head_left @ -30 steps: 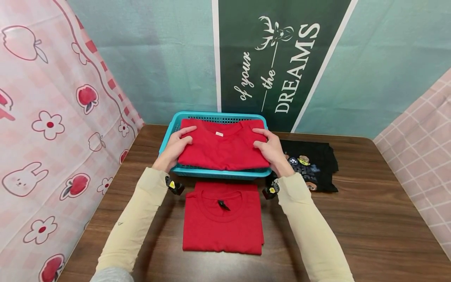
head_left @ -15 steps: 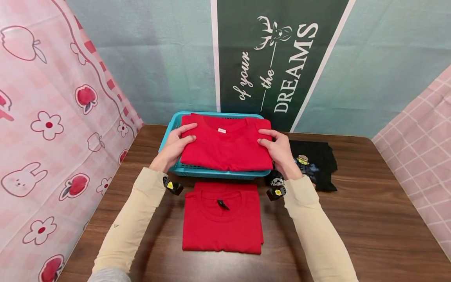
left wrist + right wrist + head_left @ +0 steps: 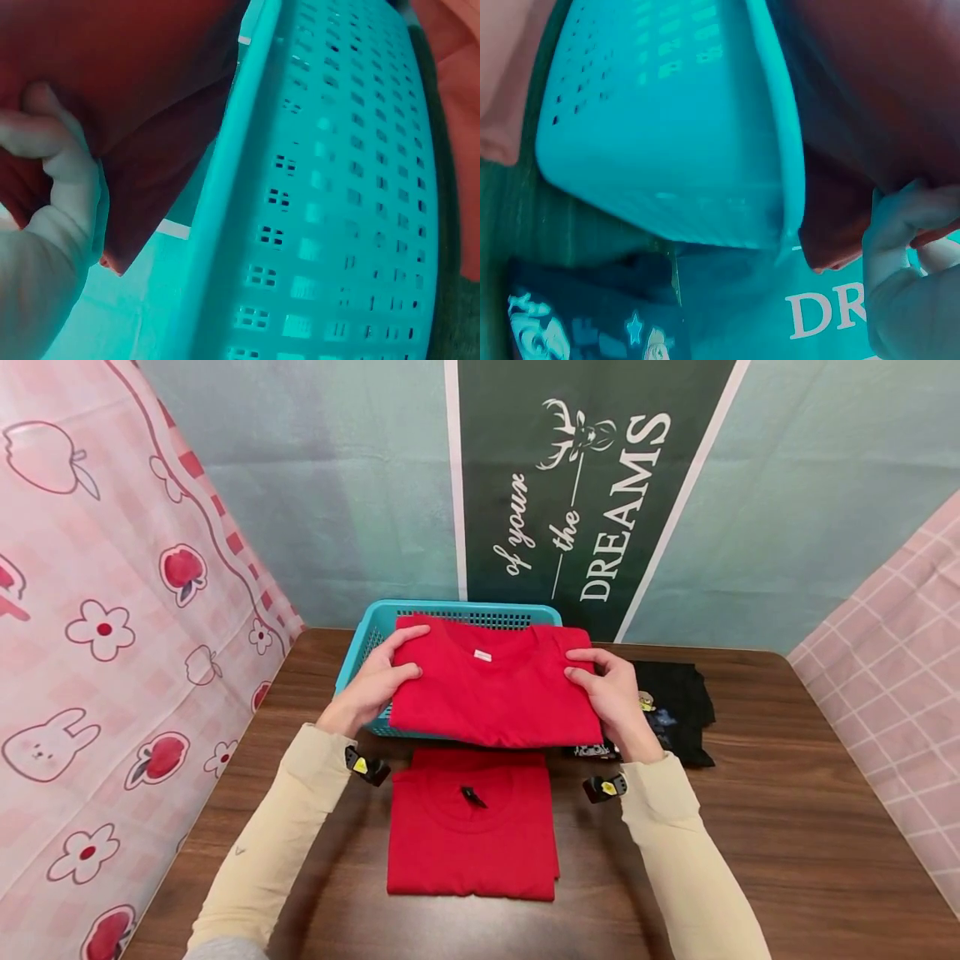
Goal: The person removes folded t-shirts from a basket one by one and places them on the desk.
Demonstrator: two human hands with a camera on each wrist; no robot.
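A folded red T-shirt [image 3: 495,697] with a white neck label is held up over a turquoise plastic basket [image 3: 468,607]. My left hand [image 3: 372,681] grips its left edge, thumb on top. On the opposite edge my right hand [image 3: 611,693] pinches the cloth the same way. In the left wrist view the shirt [image 3: 142,90] hangs above the basket's rim [image 3: 225,172], apart from it. The right wrist view has the shirt [image 3: 870,82] beyond the basket wall [image 3: 675,142], its corner in my fingers. The shirt hides much of the basket's inside and front.
A second folded red T-shirt [image 3: 472,843] with a black neck label lies on the brown wooden table [image 3: 772,827] in front of the basket. To the basket's right lies a folded black printed garment [image 3: 675,710]. Printed cloth hangs behind and at both sides.
The held shirt has risen out of the basket, shifting right and toward me. My right hand has moved right and nearer; the left hand has moved only slightly. The other garments stay put.
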